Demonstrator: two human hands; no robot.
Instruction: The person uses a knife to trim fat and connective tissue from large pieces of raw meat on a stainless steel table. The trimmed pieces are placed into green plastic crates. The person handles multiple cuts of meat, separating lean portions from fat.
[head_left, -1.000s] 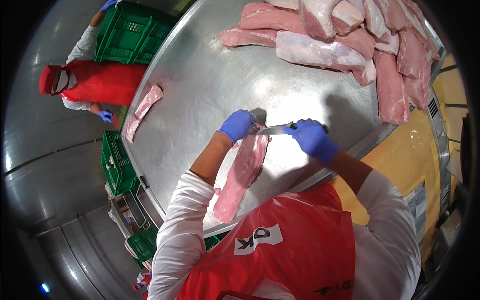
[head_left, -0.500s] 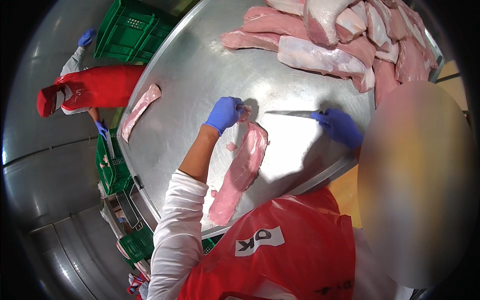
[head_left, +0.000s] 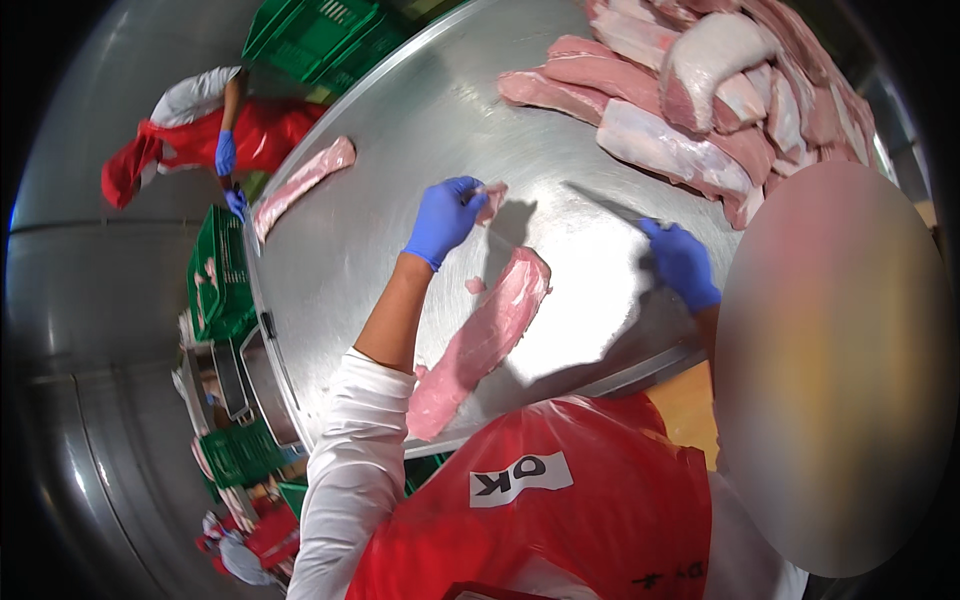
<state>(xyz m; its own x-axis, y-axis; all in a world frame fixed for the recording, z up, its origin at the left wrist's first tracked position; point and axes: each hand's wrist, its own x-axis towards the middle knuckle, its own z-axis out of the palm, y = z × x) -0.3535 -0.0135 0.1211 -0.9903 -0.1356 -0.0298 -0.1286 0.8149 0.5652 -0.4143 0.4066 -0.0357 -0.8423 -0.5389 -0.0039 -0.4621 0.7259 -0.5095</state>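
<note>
In its blue glove, my left hand [head_left: 445,220] pinches a small meat trimming [head_left: 491,203] above the steel table. My right hand [head_left: 682,262], also gloved in blue, grips a knife [head_left: 603,203] by its handle, the blade pointing left toward the middle of the table. Between me and both hands lies a long pink meat strip [head_left: 483,340], apart from either hand. A small meat scrap [head_left: 475,286] rests beside its left edge, and another scrap [head_left: 420,371] lies near its lower end.
A big pile of meat pieces [head_left: 690,120] covers the table's far right. One narrow meat strip [head_left: 305,187] lies by the left rim of the steel table [head_left: 420,120]. Beyond that rim stand a co-worker in a red apron [head_left: 240,135] and green crates [head_left: 222,275].
My left hand has lifted the trimming away from the long strip's far end. The knife blade has swung to a steeper slant. The co-worker's arms have come together near the table edge.
</note>
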